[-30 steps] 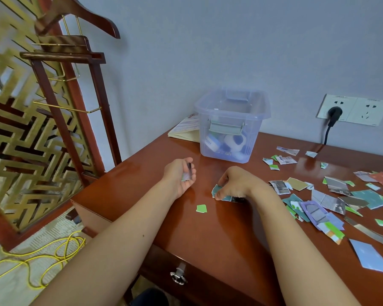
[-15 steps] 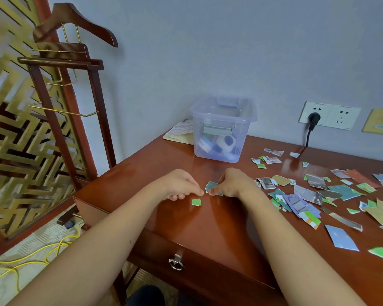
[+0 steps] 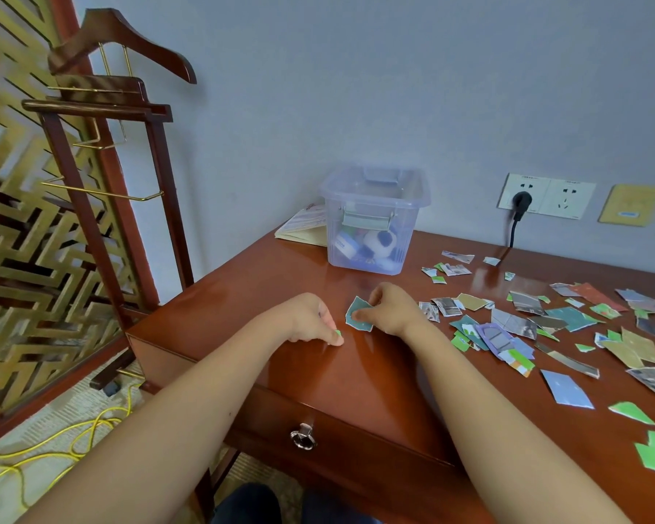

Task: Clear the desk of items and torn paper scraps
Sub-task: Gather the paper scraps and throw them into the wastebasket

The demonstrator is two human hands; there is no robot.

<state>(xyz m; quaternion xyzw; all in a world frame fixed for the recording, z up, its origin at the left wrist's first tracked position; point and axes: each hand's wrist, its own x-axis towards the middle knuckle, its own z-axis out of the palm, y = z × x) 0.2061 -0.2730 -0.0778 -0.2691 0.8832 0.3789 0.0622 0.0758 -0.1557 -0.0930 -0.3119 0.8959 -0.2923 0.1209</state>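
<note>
My left hand (image 3: 312, 319) lies on the red-brown desk (image 3: 356, 380) with its fingertips pinching a small green scrap (image 3: 338, 333). Just to its right, my right hand (image 3: 388, 308) pinches a teal torn paper piece (image 3: 358, 313) held up off the desk top. Several more torn scraps (image 3: 507, 330) in green, teal, grey and tan lie scattered over the right half of the desk. A clear plastic bin (image 3: 373, 219) stands at the back with white and blue items inside.
A booklet (image 3: 305, 225) lies behind the bin at the desk's back left corner. A black plug and cord (image 3: 518, 213) hang from the wall socket. A wooden valet stand (image 3: 103, 145) and gold lattice screen stand left of the desk; yellow cable (image 3: 53, 440) lies on the floor.
My left hand came down from a raised, palm-up pose onto the desk and closed its fingertips on the small green scrap. My right hand lifted the teal piece off the desk.
</note>
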